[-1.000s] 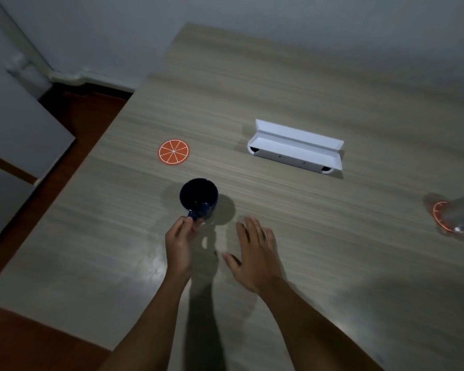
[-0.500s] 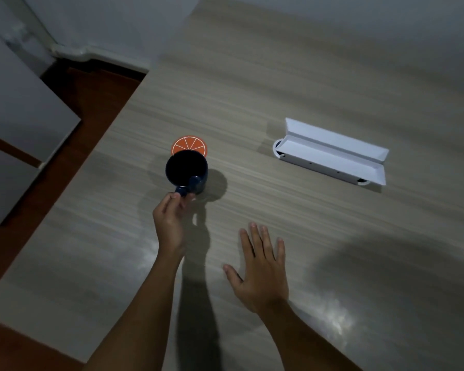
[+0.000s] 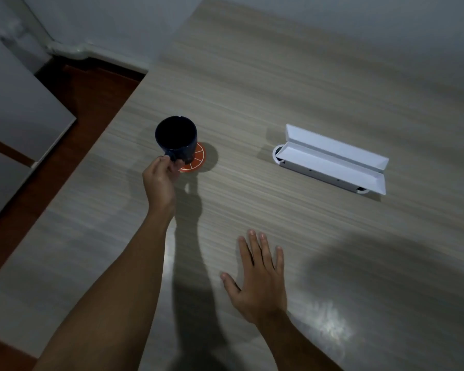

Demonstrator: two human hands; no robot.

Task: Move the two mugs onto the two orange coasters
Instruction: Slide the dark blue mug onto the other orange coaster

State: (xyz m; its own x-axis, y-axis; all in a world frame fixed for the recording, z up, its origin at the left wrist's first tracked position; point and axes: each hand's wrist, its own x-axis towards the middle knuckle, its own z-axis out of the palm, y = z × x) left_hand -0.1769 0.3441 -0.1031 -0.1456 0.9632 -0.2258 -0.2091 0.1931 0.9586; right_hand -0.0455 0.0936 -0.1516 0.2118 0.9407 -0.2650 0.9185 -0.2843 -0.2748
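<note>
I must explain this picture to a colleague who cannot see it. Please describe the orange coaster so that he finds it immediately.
Start at the left edge of the wooden table, well left of the long white box. There the left hand holds a dark mug by its handle. The coaster shows beneath the mug: the only orange thing in view, a flat disc with white lines like a fruit slice.

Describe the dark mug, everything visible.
The dark blue mug looks glazed, like ceramic, with a round open mouth and a dark interior; contents cannot be told. It is roughly upright, its handle toward the person, pinched by the left hand. Its base overlaps the orange coaster, which peeks out at lower right. Whether it rests there or hovers cannot be told.
</note>
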